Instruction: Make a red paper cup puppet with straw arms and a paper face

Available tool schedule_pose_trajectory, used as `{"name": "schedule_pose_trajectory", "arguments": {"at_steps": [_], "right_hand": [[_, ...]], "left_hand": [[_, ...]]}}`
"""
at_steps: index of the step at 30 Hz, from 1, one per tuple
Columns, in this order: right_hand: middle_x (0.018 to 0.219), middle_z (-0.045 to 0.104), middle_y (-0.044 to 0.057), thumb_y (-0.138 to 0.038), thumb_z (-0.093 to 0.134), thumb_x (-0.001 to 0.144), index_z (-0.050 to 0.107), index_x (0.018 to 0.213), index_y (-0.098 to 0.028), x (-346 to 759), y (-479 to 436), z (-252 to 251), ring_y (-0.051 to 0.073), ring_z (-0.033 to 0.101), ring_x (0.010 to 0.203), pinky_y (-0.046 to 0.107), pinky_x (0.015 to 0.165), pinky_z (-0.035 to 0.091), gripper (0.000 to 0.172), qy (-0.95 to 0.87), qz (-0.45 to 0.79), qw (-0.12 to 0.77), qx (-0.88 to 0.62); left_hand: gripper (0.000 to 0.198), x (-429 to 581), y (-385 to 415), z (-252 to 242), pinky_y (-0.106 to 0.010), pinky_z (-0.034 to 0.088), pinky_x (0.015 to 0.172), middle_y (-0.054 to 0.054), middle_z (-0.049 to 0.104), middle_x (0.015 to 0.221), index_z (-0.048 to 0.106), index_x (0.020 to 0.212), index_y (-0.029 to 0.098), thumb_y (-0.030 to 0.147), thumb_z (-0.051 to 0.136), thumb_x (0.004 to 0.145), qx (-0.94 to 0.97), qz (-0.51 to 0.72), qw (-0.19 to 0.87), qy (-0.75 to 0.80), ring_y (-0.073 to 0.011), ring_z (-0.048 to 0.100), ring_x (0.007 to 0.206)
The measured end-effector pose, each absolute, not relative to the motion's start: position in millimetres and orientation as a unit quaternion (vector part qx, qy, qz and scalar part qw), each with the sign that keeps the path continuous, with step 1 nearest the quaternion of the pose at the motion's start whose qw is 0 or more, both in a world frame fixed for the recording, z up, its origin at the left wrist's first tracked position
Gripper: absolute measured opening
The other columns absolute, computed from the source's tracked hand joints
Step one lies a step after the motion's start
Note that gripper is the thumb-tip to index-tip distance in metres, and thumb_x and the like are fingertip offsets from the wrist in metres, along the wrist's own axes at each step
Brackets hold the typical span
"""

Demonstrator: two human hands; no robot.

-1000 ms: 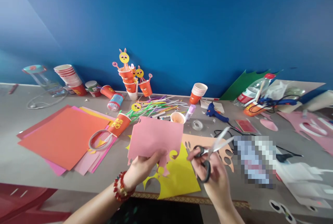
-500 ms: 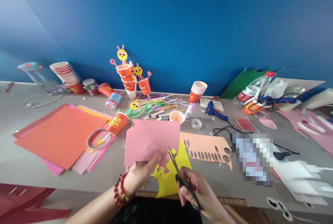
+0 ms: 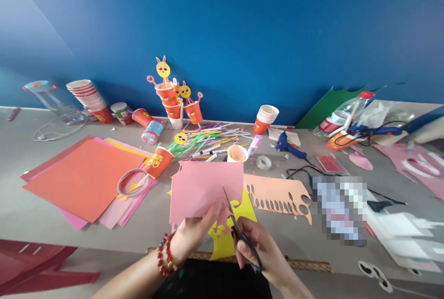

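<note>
Pink sheet [image 3: 201, 181] sits at centre, raised in front of you over the table [image 3: 21, 215]. Your left hand [image 3: 194, 234] has it at the near edge: thumb flat on top, fingers mostly hidden; grip clamped on the paper. Red beaded bracelets [image 3: 165, 257] circle that wrist. Your right hand [image 3: 258, 243] is closed around the black handles of the scissors [image 3: 237, 232]; blades close together, pointing up and away, overlapping the paper's right part in this view. Contact between blade and paper: cannot tell. Note ragged, scalloped cuts along the paper's near edge.

Under it, a yellow sheet [image 3: 224, 246], also cut into curves. Just to the right, a peach sheet [image 3: 270, 190] with a row of oval holes along its near edge. To your left, a fanned paper stack [image 3: 86, 178], orange uppermost; a large tape ring [image 3: 120, 184] lies on its right side, next to a tipped orange cup [image 3: 157, 165] with yellow lettering.

Beyond the work: a small tape roll [image 3: 259, 164], then a blue glue gun [image 3: 287, 144], cord trailing right. Loose coloured pipe cleaners [image 3: 208, 139] spread farther back at centre. Near the wall [image 3: 243, 35], which is blue, stand rabbit-eared cup figures [image 3: 168, 93], left of centre, and a short cup stack [image 3: 266, 118], right of centre.
</note>
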State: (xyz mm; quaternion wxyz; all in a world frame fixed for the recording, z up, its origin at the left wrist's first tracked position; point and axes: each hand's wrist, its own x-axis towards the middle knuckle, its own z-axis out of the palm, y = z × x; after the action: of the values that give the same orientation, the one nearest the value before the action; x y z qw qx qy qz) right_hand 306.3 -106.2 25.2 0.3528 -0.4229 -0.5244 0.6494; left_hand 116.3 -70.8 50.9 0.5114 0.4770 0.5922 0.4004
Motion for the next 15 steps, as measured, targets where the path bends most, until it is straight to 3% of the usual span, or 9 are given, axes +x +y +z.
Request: {"name": "schedule_pose_trajectory", "arguments": {"at_steps": [7,15], "right_hand": [[0.048,0.053,-0.006,-0.077,0.064,0.074,0.043,0.075,-0.023,305,-107,22,0.009,0.044,0.039,0.020,0.043,0.033,0.058,-0.515,0.653,0.356,-0.427],[0.045,0.051,-0.007,-0.079,0.064,0.072,0.042,0.073,-0.023,304,-109,20,0.008,0.040,0.037,0.020,0.042,0.032,0.060,-0.512,0.646,0.354,-0.442]], "left_hand": [[0.023,103,-71,21,-0.033,0.061,0.080,-0.005,0.078,0.101,0.078,0.097,0.028,0.035,0.074,0.076,0.512,0.417,0.484,0.574,-0.0305,0.070,0.104],[0.027,101,-71,19,-0.029,0.061,0.078,-0.004,0.078,0.098,0.077,0.099,0.027,0.033,0.075,0.072,0.530,0.425,0.485,0.551,-0.0291,0.071,0.102]]}}
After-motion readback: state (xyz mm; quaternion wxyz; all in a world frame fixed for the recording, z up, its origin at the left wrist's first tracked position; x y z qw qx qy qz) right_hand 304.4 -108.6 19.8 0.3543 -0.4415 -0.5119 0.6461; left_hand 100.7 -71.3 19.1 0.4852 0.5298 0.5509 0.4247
